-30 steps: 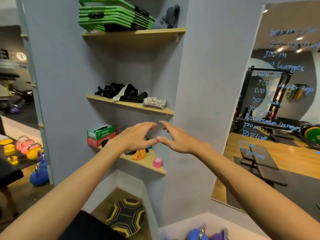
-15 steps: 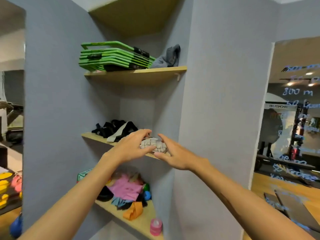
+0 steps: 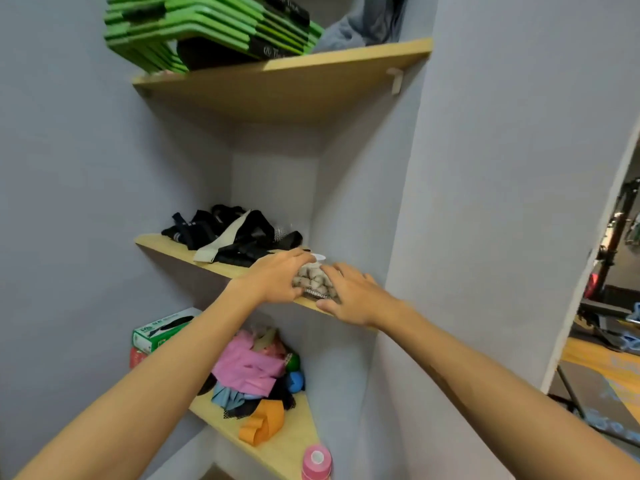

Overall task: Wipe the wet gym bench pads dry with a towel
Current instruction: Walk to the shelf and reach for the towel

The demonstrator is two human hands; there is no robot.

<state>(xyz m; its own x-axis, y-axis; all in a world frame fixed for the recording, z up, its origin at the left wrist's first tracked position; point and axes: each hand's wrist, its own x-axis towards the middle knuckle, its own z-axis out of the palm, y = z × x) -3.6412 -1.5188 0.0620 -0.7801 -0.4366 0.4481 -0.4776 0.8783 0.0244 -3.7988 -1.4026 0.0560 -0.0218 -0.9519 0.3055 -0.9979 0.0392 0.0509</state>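
While the fingers of both hands curl round it, the folded towel (image 3: 313, 281) sits pinched between the left hand (image 3: 277, 280) at its 9 o'clock side and the right hand (image 3: 349, 296) at its 3 o'clock side. It lies on the front edge of the middle shelf (image 3: 180, 252), its long axis running roughly 11 to 5 o'clock. Black straps (image 3: 235, 237) are heaped just beside it at 10 o'clock. Green mats (image 3: 207, 26) are stacked on the top shelf (image 3: 311, 81); pink cloth (image 3: 247, 367) and a tape roll (image 3: 317, 460) lie below.
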